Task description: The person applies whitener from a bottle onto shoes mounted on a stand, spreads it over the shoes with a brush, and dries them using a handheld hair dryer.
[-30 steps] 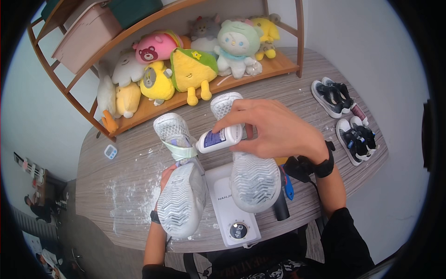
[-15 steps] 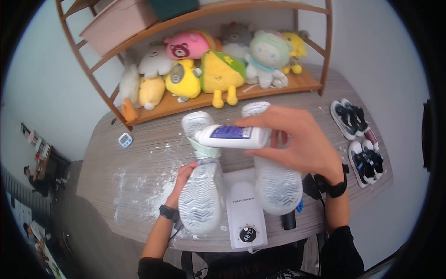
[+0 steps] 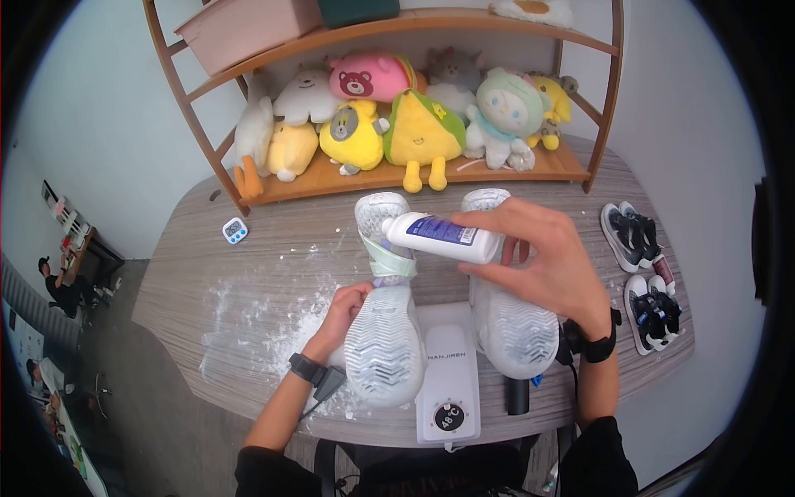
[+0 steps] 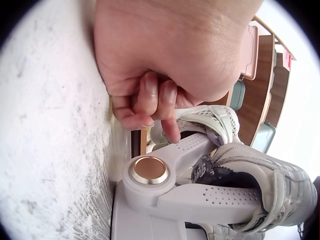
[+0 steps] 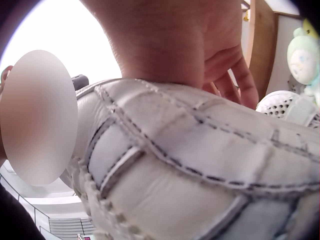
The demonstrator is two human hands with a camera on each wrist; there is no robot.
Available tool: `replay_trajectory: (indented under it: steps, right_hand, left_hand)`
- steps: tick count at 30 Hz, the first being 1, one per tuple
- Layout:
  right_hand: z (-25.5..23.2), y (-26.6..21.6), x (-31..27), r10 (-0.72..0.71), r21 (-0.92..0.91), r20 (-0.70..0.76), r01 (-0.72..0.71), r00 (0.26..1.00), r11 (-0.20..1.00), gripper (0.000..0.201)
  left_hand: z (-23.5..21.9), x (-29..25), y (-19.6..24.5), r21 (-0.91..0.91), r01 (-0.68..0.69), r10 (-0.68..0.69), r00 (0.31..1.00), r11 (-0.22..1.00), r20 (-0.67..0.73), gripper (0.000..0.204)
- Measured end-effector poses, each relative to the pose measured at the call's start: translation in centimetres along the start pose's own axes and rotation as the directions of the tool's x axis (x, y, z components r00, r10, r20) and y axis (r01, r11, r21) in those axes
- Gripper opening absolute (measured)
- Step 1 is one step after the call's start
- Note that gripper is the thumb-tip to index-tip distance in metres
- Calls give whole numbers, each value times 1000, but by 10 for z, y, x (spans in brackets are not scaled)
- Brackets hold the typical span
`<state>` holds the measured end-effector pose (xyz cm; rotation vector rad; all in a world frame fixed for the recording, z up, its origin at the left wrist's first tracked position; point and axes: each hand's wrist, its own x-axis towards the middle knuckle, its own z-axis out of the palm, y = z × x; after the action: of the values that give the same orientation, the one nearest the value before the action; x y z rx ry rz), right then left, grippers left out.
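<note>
My right hand [image 3: 551, 261] grips a white bottle [image 3: 443, 238] with a purple label, tilted sideways. Its nozzle is close beside the perforated upper of the rear left shoe [image 3: 383, 205], which has a mint strap. Shoes sit on the arms of a white shoe dryer [image 3: 449, 381] reading 48°C; the front left shoe [image 3: 383, 348] and front right shoe [image 3: 523, 335] show zigzag soles. My left hand [image 3: 341, 313] is near the strap, its fingers partly hidden behind the front left shoe. In the left wrist view its fingers [image 4: 147, 97] are curled; I cannot tell whether they hold anything.
White powdery smears [image 3: 281, 323] mark the table's left side. A small timer [image 3: 235, 230] lies near the shelf [image 3: 331, 182] of plush toys. Two pairs of black-and-white shoes [image 3: 652, 306] stand at the right. A black cylinder [image 3: 517, 398] lies by the dryer.
The bottle's nozzle has swung up from beside the mint strap to the rear left shoe's perforated part. The head view has shifted left, so the table scene sits further right. My left hand shows more.
</note>
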<state>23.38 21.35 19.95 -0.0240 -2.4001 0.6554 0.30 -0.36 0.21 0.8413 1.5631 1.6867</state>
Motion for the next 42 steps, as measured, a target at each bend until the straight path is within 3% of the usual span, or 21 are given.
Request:
replay_trajectory:
  steps: [3, 7, 8, 9, 10, 11, 12, 14, 15, 17, 18, 20, 22, 24, 27, 30, 35, 40, 42]
  right_hand:
    - [1, 1, 0, 2, 27, 24, -3, 1000, 1000, 49]
    - [-2, 1, -2, 23, 65, 76, -28, 997, 998, 47]
    - [-2, 0, -2, 26, 65, 69, -30, 997, 997, 47]
    - [-3, 0, -2, 16, 73, 63, -20, 998, 997, 47]
    - [-4, 0, -1, 4, 81, 57, -8, 998, 997, 47]
    - [-4, 0, -1, 2, 78, 45, -6, 999, 997, 47]
    - [-4, 1, -1, -6, 81, 21, 5, 1000, 997, 47]
    - [-4, 2, -3, -12, 88, -2, 13, 1000, 996, 47]
    - [-4, 4, -3, -7, 97, -44, 11, 999, 995, 48]
    - [-5, 6, -2, -8, 114, -79, 17, 997, 993, 48]
    - [-7, 6, -2, 29, 126, -115, -14, 993, 992, 49]
    - [-9, 7, -1, 23, 132, -210, 5, 977, 991, 52]
    - [-10, 4, -1, -35, 115, -265, 67, 964, 991, 52]
    - [-14, 0, -2, -86, 94, -319, 121, 944, 988, 53]
    - [-23, -3, -6, -140, 31, -298, 156, 944, 987, 55]
    - [-27, -4, -6, -129, -17, -345, 132, 930, 991, 55]
    - [-22, -9, -6, -206, 16, -372, 228, 905, 973, 55]
    - [-20, -14, -5, -245, 3, -316, 259, 917, 966, 56]
    - [-18, -15, -5, -255, 8, -278, 268, 926, 963, 53]
  left_hand:
    - [1, 2, 3, -147, 115, -116, 993, 982, 2, 25]
    - [-2, 5, -5, -198, 170, -176, 984, 965, -12, 22]
    - [-7, 6, -14, -125, -56, 56, 998, 991, 1, 20]
    - [-13, 7, -19, -56, -284, 286, 958, 957, 30, 18]
    - [-20, 7, -13, -51, -288, 290, 957, 956, 35, 18]
    - [-29, 12, -4, -373, -253, 285, 958, 893, 32, 17]
    - [-36, 15, 5, -655, -186, 274, 961, 732, 33, 15]
    - [-32, 7, 60, -407, -320, 331, 942, 855, -46, 16]
    - [-25, 2, 87, -403, -317, 327, 944, 859, -45, 16]
    - [-13, -9, 135, -64, -450, 448, 893, 891, -43, 24]
    - [-9, -15, 154, -60, -451, 448, 892, 891, -49, 24]
    - [-2, -26, 188, 151, -494, 480, 869, 856, 123, 32]
    - [21, -31, 218, 390, -421, 359, 906, 819, 224, 39]
    - [63, -32, 236, 564, -332, 254, 943, 756, 214, 48]
    - [98, -23, 245, 478, -301, 224, 951, 825, 212, 55]
    - [108, -5, 251, 423, -342, 256, 935, 839, 246, 60]
    - [119, 5, 255, 248, -377, 309, 911, 893, 273, 54]
    - [108, 2, 250, 79, -330, 287, 899, 941, 329, 53]
    - [99, -8, 244, 36, -289, 272, 931, 957, 245, 51]
